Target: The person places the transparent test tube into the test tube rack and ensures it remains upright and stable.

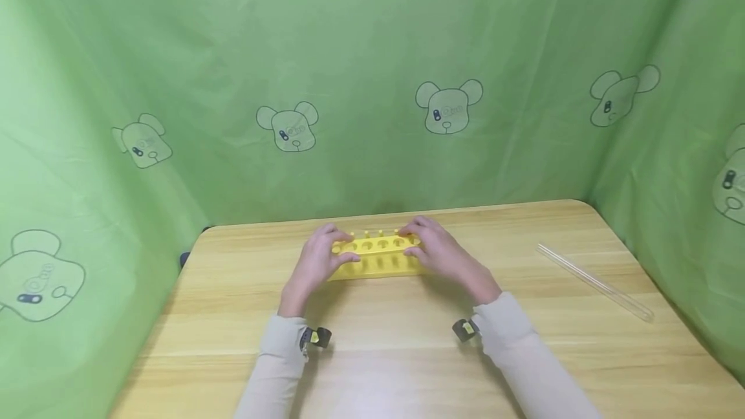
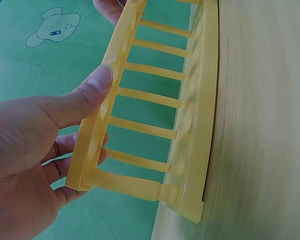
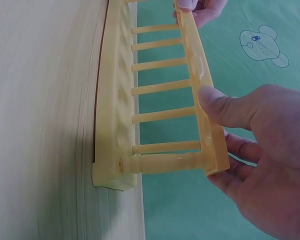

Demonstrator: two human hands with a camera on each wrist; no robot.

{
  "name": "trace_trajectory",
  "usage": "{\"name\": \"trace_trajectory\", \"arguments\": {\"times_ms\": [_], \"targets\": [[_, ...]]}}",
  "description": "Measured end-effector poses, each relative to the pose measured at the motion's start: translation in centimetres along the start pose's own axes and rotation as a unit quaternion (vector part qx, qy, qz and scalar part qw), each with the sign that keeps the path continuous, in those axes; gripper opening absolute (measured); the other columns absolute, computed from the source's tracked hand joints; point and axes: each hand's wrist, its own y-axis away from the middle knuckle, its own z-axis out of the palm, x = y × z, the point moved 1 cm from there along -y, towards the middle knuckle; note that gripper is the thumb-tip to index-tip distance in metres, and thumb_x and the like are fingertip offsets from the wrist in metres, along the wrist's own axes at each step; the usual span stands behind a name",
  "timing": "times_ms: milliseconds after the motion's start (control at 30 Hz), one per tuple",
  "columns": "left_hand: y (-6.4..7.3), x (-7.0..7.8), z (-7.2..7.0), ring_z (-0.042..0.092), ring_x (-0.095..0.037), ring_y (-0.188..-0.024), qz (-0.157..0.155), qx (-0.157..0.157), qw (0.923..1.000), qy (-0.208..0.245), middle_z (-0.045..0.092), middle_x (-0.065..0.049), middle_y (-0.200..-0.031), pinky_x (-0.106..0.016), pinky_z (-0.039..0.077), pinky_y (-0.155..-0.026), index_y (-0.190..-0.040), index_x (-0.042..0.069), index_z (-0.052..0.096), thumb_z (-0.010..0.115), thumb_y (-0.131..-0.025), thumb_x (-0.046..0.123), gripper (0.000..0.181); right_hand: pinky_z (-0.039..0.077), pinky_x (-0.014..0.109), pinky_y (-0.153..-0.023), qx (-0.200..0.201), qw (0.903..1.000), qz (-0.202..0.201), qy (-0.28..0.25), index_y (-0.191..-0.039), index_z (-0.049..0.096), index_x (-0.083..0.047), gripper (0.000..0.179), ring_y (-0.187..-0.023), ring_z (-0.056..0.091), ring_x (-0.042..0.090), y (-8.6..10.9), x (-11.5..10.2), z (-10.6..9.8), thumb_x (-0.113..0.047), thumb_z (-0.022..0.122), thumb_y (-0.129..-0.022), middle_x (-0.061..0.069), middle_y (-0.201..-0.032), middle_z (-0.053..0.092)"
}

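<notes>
A yellow plastic test tube rack (image 1: 378, 272), with a row of holes in its upper plate and upright pegs, is at the middle of the table's far part. My left hand (image 1: 314, 260) grips the left end of the upper plate, its thumb on the near side. At the opposite end my right hand (image 1: 442, 251) holds the same plate between thumb and fingers. Both wrist views show the rack's base (image 2: 200, 130) close against the tabletop; whether it touches all along cannot be told. Some fingertips are hidden behind the plate.
A clear glass test tube (image 1: 593, 282) lies slantwise on the wooden table (image 1: 384, 335), right of the rack. Green curtains (image 1: 372, 173) with bear-head prints stand close behind the table and at both sides.
</notes>
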Motion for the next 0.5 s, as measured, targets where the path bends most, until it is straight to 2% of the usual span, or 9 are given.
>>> {"name": "trace_trajectory", "arguments": {"times_ms": [500], "targets": [[-0.7, 1.2, 1.0, 0.062, -0.025, -0.097, 0.004, -0.003, 0.9999, -0.015, 0.067, -0.008, -0.102, -0.039, 0.054, -0.088, -0.113, 0.004, 0.076, 0.09, -0.077, 0.028, 0.046, 0.05, 0.047, -0.103, 0.003, 0.9999, 0.014, -0.008, -0.13, 0.065, 0.0, 0.042, -0.115, 0.058, 0.031, 0.9, 1.2, -0.7, -0.009, 0.078, -0.091, 0.013, -0.123, 0.061]]}}
